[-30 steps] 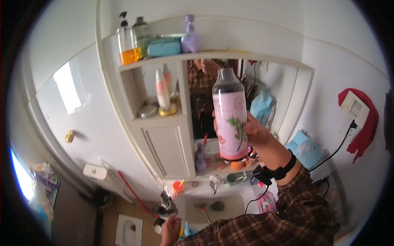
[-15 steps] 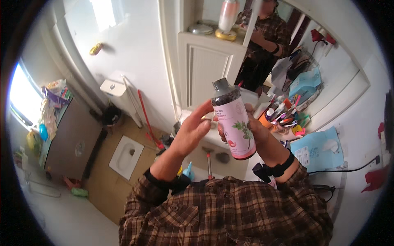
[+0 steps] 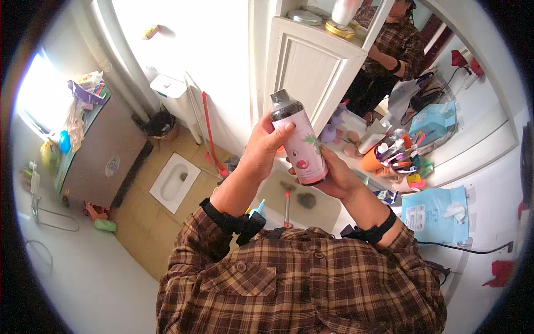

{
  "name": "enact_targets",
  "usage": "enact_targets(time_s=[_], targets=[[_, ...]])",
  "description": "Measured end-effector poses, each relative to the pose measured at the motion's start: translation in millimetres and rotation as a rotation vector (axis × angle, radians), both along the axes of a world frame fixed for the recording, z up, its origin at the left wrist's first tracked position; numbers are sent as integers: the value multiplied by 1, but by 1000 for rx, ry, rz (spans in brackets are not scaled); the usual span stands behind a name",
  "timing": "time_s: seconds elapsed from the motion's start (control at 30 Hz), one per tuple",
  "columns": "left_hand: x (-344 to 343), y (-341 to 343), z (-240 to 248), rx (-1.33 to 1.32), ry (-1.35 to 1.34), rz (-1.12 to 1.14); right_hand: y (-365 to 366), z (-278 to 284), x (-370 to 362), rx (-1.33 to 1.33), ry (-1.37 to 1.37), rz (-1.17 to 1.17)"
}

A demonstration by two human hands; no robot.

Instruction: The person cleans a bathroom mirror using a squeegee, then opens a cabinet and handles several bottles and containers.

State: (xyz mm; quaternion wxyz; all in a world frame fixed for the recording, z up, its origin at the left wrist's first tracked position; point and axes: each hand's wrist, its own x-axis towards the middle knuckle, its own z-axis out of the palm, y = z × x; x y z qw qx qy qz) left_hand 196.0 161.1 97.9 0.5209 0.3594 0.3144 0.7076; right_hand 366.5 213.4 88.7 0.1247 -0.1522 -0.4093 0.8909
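Observation:
A pink-labelled bottle [image 3: 301, 147] with a dark body and a grey cap leans to the left in front of my chest. It is held between both hands above the sink [image 3: 328, 214]. My left hand [image 3: 263, 146] grips its upper left side, the thumb lying across the label. Around the lower right side and base, my right hand [image 3: 340, 177] is closed, with some fingers hidden behind the bottle. A red-topped stick [image 3: 287, 209] stands below the bottle at the basin's near side.
An orange cup [image 3: 371, 161] with toothbrushes and tubes stands right of the sink, near a light blue packet [image 3: 439, 214]. Beyond rises a white cabinet [image 3: 308, 72] beside a mirror. At left are a squat toilet [image 3: 173, 186], a bin [image 3: 162, 125] and a grey washing machine [image 3: 103, 150].
My left hand has moved from beside the bottle onto it and now grips it. The bottle has shifted a little up and left. The view has turned slightly.

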Motion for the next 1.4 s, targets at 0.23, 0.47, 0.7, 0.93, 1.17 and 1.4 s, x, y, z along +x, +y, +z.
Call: enact_targets(time_s=[0.23, 0.47, 0.7, 0.93, 1.17, 1.4], targets=[[0, 0, -16, -128, 14, 63, -10, -8, 0, -43, -121, -124], [-1, 0, -29, -199, -21, 58, -7, -22, 3, -78, -102, -99], [-1, -3, -32, -244, -54, 25, -8, -29, 3, -166, -102, -118], [-3, -3, -50, -262, -163, -19, -11, -38, 3, -184, -120, -153], [-1, -12, -70, -204, -159, -127, -14, -50, 6, -253, -117, -186], [6, -14, -80, -176, -140, -175, -17, -54, 11, -304, -100, -213]])
